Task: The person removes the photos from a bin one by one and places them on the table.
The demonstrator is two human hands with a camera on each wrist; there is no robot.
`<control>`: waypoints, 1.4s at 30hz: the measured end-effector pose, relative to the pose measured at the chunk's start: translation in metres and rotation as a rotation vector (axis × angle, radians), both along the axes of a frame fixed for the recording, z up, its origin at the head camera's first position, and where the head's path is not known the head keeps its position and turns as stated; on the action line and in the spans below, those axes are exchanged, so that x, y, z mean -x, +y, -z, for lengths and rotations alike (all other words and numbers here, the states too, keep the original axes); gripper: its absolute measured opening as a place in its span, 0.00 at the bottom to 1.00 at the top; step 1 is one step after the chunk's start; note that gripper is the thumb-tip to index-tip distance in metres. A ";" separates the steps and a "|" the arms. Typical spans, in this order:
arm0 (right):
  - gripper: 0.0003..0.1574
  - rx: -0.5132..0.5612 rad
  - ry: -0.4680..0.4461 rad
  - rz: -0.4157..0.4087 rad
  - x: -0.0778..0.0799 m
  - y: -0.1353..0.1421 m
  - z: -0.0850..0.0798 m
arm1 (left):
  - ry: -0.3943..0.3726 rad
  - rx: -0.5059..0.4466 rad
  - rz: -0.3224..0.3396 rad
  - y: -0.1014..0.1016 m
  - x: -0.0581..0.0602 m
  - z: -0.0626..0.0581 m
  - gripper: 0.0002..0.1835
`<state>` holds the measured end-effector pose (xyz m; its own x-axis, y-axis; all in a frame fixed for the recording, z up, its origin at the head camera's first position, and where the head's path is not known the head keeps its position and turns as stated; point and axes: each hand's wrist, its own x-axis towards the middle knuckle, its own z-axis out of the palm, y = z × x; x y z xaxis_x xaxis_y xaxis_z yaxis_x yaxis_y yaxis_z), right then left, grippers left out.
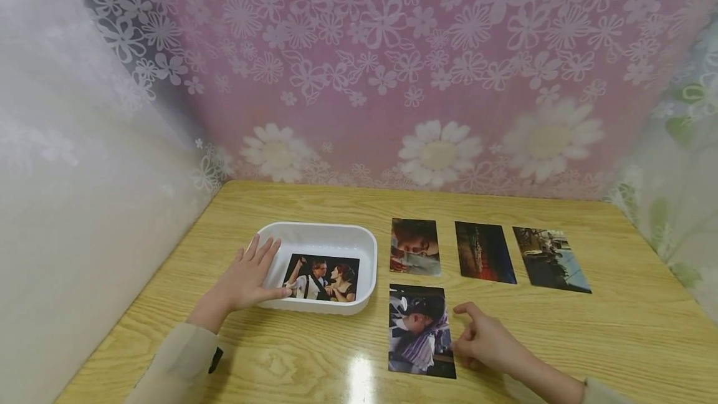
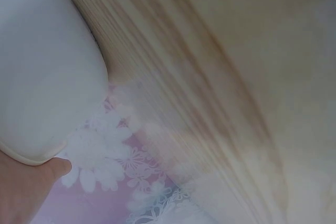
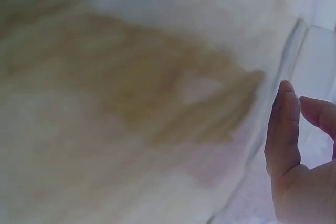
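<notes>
My left hand [image 1: 247, 279] rests on the left side of a white rectangular tray [image 1: 367, 267], fingers spread over its rim and thumb along the near side. In the left wrist view the tray [image 2: 47, 66] fills the upper left, with part of the hand at its rim. Inside the tray lies a photo of two people [image 1: 322, 279]. Just right of a photo of a person in a dark cap [image 1: 417, 332], my right hand [image 1: 488, 338] has its fingers bent a little. A gap shows between thumb and fingers of the right hand [image 3: 294, 166] in the right wrist view.
Behind, in a row on the wooden table [image 1: 336, 354], lie a close-up face photo [image 1: 415, 248], a dark photo with red and blue [image 1: 485, 253] and a photo with blue water [image 1: 552, 259]. A pink flowered curtain [image 1: 359, 80] hangs along the back edge.
</notes>
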<state>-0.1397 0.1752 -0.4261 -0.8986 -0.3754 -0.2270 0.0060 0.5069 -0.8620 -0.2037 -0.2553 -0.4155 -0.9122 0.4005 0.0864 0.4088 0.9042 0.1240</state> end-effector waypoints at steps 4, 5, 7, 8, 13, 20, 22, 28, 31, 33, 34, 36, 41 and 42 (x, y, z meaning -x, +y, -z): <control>0.34 -0.010 0.055 -0.028 0.003 0.001 -0.010 | 0.003 0.000 0.000 0.000 0.000 -0.001 0.53; 0.33 -0.014 0.073 -0.034 0.004 0.001 -0.013 | 0.004 0.000 0.000 -0.001 0.001 -0.001 0.53; 0.31 -0.028 0.128 -0.048 0.006 0.000 -0.019 | 0.005 0.001 0.000 -0.001 0.001 -0.002 0.53; 0.30 -0.038 0.163 -0.055 0.008 -0.001 -0.023 | 0.005 0.001 -0.001 -0.001 0.001 -0.002 0.53; 0.26 -0.078 0.310 -0.051 0.017 -0.014 -0.038 | 0.006 0.008 0.000 -0.001 0.001 -0.005 0.53; 0.24 -0.075 0.467 -0.104 0.034 -0.048 -0.050 | 0.014 0.024 -0.001 -0.003 0.000 -0.006 0.53; 0.24 -0.072 0.500 -0.125 0.040 -0.060 -0.050 | 0.017 0.016 0.001 -0.002 0.000 -0.005 0.53; 0.26 -0.083 0.558 -0.177 0.058 -0.101 -0.048 | 0.026 0.011 0.004 -0.002 0.000 -0.001 0.53; 0.27 -0.126 0.574 -0.206 0.067 -0.120 -0.045 | 0.026 0.012 0.007 -0.001 0.000 0.000 0.53; 0.28 -0.153 0.585 -0.234 0.072 -0.131 -0.044 | 0.026 0.012 0.009 0.000 -0.001 0.001 0.53; 0.28 -0.169 0.592 -0.251 0.075 -0.136 -0.042 | 0.026 0.009 0.010 0.001 -0.001 0.001 0.53; 0.28 -0.222 0.611 -0.273 0.080 -0.147 -0.039 | 0.031 0.010 0.012 0.001 -0.001 0.002 0.53; 0.33 -0.401 0.646 -0.340 0.090 -0.169 -0.033 | 0.035 0.016 0.010 0.001 -0.002 0.002 0.53; 0.35 -0.434 0.646 -0.358 0.092 -0.172 -0.032 | 0.036 0.015 0.008 0.001 -0.002 0.002 0.53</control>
